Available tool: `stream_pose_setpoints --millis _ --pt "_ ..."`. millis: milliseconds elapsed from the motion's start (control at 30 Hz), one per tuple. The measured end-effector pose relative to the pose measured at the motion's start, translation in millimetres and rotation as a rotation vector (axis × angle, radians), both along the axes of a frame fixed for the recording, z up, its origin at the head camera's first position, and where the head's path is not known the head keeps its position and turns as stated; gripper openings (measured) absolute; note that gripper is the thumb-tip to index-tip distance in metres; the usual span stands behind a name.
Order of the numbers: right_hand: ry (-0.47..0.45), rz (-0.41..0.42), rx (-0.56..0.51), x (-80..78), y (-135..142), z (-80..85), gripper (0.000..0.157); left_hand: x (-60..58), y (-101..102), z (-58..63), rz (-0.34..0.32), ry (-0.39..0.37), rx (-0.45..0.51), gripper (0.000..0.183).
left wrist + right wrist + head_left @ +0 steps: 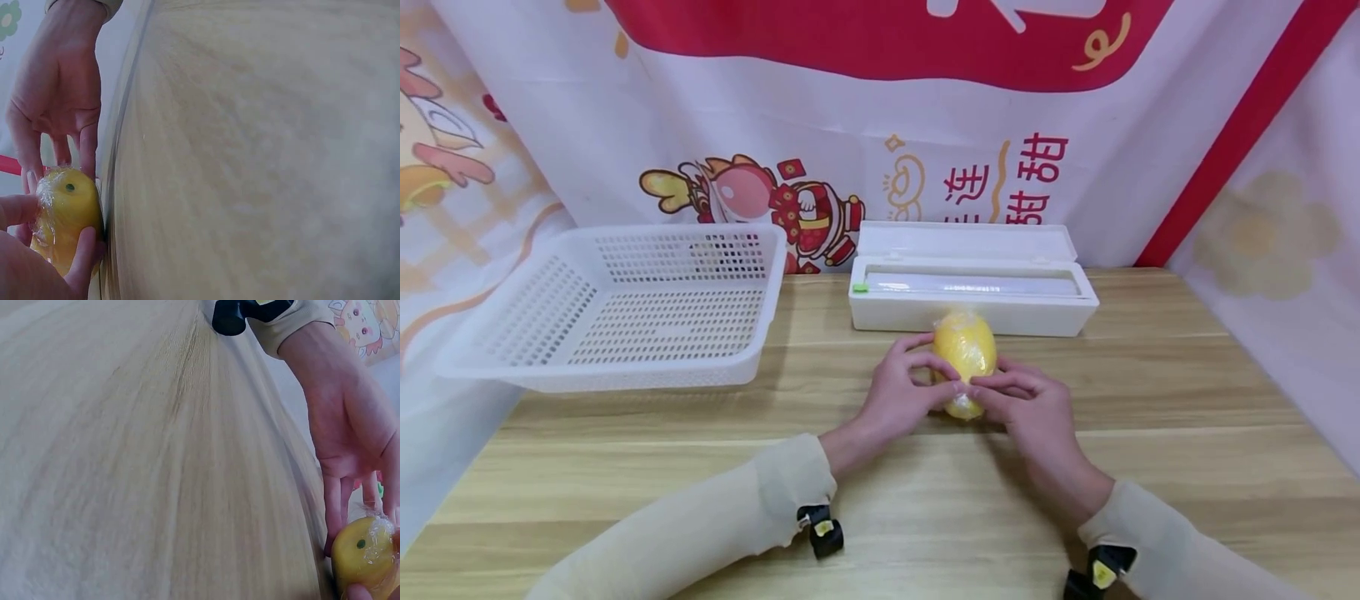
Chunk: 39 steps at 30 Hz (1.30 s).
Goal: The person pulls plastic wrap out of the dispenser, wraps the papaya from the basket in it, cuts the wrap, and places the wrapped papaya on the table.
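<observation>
A yellow oval fruit [966, 346] in clear cling film stands at mid-table, in front of a white cling film box [973, 312]. My left hand [902, 383] holds it from the left, fingers along its side. From the right, my right hand [1041, 408] holds it too, and both thumbs meet at the film on its near side. Wrinkled film covers the fruit [69, 209] in the left wrist view, where a small dark green spot shows. The right wrist view catches the fruit [356, 559] at its lower right edge, partly cut off.
The box's lid [966, 240] is raised, with a film roll [977, 284] inside and a green tab at its left end. A white perforated basket [752, 367] sits at the table's left. Printed cloth [820, 108] hangs behind the wooden table [1187, 467].
</observation>
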State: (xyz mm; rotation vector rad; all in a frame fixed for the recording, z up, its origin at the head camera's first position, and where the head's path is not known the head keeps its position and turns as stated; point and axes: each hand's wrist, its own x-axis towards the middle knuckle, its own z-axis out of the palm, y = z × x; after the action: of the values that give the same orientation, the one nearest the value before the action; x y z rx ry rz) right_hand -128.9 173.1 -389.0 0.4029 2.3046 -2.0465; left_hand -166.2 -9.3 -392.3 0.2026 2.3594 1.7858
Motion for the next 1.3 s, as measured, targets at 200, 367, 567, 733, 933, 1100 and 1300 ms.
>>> stream_pose_setpoints --millis 200,367,567,733,933,1100,1300 --pt "-0.032 -0.013 -0.004 0.8 -2 0.7 0.028 2.3 2 1.6 0.003 0.029 -0.041 0.010" --pt "-0.041 -0.027 0.014 1.3 -2 -0.2 0.027 1.7 4 2.6 -0.014 0.036 -0.051 0.012" --pt "-0.008 0.000 0.047 1.9 0 -1.3 0.026 2.5 3 3.1 -0.034 0.063 -0.104 0.034" --pt "0.019 0.051 0.030 5.1 5 -3.2 0.032 2.6 0 4.7 -0.065 0.075 -0.172 0.060" --pt "0.002 -0.005 -0.086 1.5 9 -0.6 0.027 2.6 -5 8.8 -0.077 0.057 -0.212 0.068" --pt "-0.076 -0.012 -0.088 -7.5 11 0.9 0.034 3.0 -6 11.5 -0.063 0.114 -0.285 0.071" --pt "-0.147 0.096 -0.064 -19.2 13 -2.5 0.052 -1.1 -6 16.5 -0.121 0.279 -0.357 0.075"
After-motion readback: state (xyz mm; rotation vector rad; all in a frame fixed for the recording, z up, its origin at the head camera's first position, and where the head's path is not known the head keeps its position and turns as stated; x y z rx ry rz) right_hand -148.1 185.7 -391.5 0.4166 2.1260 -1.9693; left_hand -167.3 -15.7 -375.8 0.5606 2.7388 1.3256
